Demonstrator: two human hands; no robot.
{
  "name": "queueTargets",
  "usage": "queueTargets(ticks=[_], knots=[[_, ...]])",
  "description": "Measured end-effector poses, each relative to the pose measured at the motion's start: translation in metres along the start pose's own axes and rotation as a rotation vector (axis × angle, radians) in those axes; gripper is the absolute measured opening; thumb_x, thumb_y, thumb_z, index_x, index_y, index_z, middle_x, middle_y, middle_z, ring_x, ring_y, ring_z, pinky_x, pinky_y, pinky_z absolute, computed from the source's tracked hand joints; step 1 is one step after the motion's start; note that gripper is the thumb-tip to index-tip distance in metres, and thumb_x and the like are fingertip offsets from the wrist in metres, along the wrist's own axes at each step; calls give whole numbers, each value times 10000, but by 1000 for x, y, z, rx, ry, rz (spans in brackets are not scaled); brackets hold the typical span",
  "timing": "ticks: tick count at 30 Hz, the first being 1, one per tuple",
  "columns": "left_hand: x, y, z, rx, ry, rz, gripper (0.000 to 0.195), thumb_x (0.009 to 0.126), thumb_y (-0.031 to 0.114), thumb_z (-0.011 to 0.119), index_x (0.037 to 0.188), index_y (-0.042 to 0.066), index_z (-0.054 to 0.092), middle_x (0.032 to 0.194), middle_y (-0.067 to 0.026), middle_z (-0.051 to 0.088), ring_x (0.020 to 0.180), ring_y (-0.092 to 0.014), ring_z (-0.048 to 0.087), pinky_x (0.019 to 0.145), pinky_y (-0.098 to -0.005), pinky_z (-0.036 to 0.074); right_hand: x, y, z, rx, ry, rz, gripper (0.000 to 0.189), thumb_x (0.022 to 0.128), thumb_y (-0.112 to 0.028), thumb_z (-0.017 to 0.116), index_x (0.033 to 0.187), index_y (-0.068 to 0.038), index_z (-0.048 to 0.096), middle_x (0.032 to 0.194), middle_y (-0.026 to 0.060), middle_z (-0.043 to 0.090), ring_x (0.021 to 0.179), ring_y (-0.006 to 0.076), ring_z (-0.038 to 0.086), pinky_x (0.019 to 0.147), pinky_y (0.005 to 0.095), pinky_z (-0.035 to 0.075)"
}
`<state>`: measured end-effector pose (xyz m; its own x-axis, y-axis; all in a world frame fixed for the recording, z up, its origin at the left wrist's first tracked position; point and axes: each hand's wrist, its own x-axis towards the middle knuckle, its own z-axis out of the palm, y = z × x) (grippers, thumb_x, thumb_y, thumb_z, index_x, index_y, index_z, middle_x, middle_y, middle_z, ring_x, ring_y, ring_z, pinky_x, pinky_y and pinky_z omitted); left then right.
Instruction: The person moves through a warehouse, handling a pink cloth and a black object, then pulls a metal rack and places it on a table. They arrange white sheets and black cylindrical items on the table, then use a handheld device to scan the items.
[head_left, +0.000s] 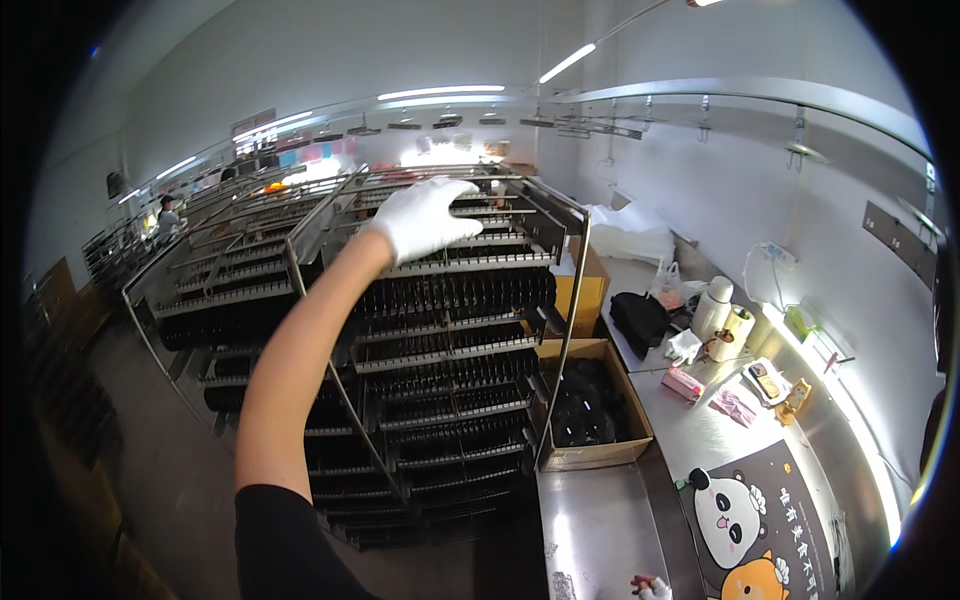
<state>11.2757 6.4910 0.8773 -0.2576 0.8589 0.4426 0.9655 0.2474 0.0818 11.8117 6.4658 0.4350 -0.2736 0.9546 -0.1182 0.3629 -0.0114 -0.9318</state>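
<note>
My left hand (431, 217), in a white glove, is raised over the upper tiers of a metal rack (450, 264). Its thumb and fingers are apart, and I see nothing between them. Rows of dark, thin, rounded pieces (465, 291) stand close together in the rack's slotted shelves. Only part of my right hand (652, 586) shows at the bottom edge, over the metal worktop (600, 517); white covers part of it and some fingertips are bare. Whether it holds anything cannot be seen. A cardboard box (637, 442) of dark glossy pieces (589, 405) sits beside the rack.
A second loaded rack (225, 300) stands at left. At right, a bench holds a black bag (640, 322), a white bottle (712, 307), a phone (763, 379) and a cartoon panda mat (757, 525). Hangers (705, 127) hang from an overhead rail. A person (168, 217) is far left.
</note>
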Motion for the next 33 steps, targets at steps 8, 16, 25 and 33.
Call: queueTargets(ticks=[8,16,25,33], knots=[[108,-62,24,8,-591,-74,942,585,631,680,1362,155,442,1440,-102,365,1314,-316,348,1051,-463,314,-85,63,51,196,171,96,245,902,-112,509,1062,27,633,952,137,665,791,178,627,725,290,501],[-46,52,-26,-119,-523,131,805,649,359,670,1343,35,423,960,-179,628,859,-211,640,732,-307,514,-60,-9,52,-180,363,-289,152,856,27,495,893,-8,638,799,95,633,655,120,585,576,250,471],[-185,156,106,-493,-252,369,1049,524,369,730,1409,31,281,1063,-252,534,1016,-362,544,911,-392,440,-129,-269,115,-583,698,-1077,332,703,-217,714,998,-108,608,953,18,606,835,192,571,805,360,432],[-282,291,214,-1279,-350,480,855,494,132,767,1262,-28,426,1030,-161,610,917,-237,604,813,-345,495,-162,-175,70,-1043,844,-651,64,734,-134,617,784,-125,579,751,-11,586,698,162,579,794,339,439]])
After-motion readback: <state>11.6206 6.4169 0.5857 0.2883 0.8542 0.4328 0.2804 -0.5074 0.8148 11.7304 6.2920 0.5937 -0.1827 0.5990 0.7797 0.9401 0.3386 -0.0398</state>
